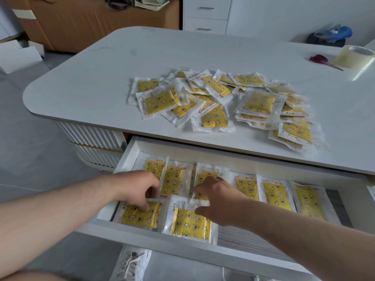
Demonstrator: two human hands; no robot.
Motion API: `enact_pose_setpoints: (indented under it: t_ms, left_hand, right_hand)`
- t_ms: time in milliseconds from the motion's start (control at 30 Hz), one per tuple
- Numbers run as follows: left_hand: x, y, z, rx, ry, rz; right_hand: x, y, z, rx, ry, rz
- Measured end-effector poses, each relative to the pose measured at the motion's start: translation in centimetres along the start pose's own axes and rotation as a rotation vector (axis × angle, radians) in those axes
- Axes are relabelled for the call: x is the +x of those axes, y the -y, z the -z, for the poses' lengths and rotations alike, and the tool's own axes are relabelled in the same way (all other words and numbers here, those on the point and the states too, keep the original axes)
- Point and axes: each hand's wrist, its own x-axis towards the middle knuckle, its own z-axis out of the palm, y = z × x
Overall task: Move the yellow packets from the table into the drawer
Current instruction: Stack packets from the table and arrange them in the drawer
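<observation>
A loose pile of several yellow packets [221, 102] in clear wrappers lies on the white table [97, 78]. Below it the white drawer [142, 238] is pulled out and holds several more packets in two rows. My left hand [140, 189] reaches into the drawer's left end, its curled fingertips pressing on the front-left packet [140, 217]. My right hand [218, 197] is beside it, thumb and fingers touching the top edge of the neighbouring front packet [190, 224]. Whether it pinches that packet is unclear.
Red-handled scissors [319, 58] and a roll of clear tape [354, 57] lie at the table's far right. A bare patch of drawer floor [239, 236] shows right of the front packets. My white shoe [132, 262] is on the floor under the drawer.
</observation>
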Motion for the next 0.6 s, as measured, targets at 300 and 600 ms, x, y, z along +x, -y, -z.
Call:
enact_pose_setpoints:
  t_ms: [300, 600]
  left_hand:
    - [0.2, 0.3, -0.1, -0.018, -0.008, -0.026]
    - [0.1, 0.3, 0.1, 0.147, 0.033, -0.014]
  right_hand:
    - [1.0, 0.6, -1.8, -0.029, 0.039, 0.057]
    - [0.5, 0.1, -1.8, -0.12, -0.037, 0.144]
